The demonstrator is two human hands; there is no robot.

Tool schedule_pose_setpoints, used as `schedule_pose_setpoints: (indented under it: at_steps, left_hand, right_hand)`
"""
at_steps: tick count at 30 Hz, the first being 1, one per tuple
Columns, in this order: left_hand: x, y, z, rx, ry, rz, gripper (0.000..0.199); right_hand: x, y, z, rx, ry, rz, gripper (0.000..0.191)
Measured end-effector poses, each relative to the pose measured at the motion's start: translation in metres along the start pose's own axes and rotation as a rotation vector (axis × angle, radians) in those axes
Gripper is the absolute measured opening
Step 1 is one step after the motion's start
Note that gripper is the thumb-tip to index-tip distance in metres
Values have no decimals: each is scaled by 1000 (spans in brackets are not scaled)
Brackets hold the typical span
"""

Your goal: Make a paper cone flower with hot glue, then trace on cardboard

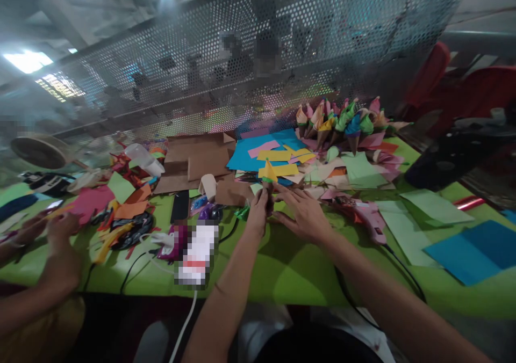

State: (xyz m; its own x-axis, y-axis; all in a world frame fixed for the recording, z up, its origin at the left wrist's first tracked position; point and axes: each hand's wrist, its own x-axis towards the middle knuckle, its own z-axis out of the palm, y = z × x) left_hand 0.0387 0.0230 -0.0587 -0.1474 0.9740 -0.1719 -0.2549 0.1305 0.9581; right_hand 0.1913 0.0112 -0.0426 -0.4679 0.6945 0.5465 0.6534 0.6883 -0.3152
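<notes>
Yellow-topped paper cone (269, 173) noted on my feed to the left of the pink glue gun (373, 222), which I take as the reference for all positions. The cone is roughly upright, yellow peak uppermost, with a green band beneath and a brown lower part. My left hand (259, 213) is closed around that brown part; its fingers hide the bottom end, so I cannot tell whether it meets the green table (290, 277). My right hand (303, 213), between the cone and the glue gun, is loosely spread with fingers extended, gripping nothing that I can see. Its fingertips point at the cone and stand very near it; contact I cannot confirm.

Beyond the glue gun I record a cluster of paper cones (352, 124) with swirled tops in several colours. Beyond it and to the left lie blue sheets (245, 156) partly under yellow strips (274, 155), and, farther left, brown sheets (177, 161). To its right are light green sheets (407, 239) and, farther right, a blue sheet (479, 253). Well to its left I find a dark phone (179, 207). Farthest left of it, a co-worker's hands (64, 226) are over the table; what they hold is too unclear for me to report.
</notes>
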Motion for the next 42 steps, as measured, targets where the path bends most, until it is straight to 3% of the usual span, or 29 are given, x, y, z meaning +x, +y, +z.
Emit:
schedule_pose_setpoints:
  at_steps: [8, 15, 27, 35, 42]
  left_hand:
    - [6, -9, 0, -136, -47, 3, 50]
    - [3, -4, 3, -194, -46, -89, 57]
    - [6, -9, 0, -198, -144, -38, 53]
    - [5, -8, 0, -160, -161, -4, 55]
    - [4, -7, 3, -272, -149, -40, 52]
  right_hand:
    - [-1, -1, 3, -24, -68, -5, 31]
    - [-1, 0, 1, -8, -20, -11, 29]
    - [0, -2, 0, -8, -39, -25, 26]
    - [0, -2, 1, -31, -50, -4, 26]
    - [0, -4, 0, -1, -57, -20, 24]
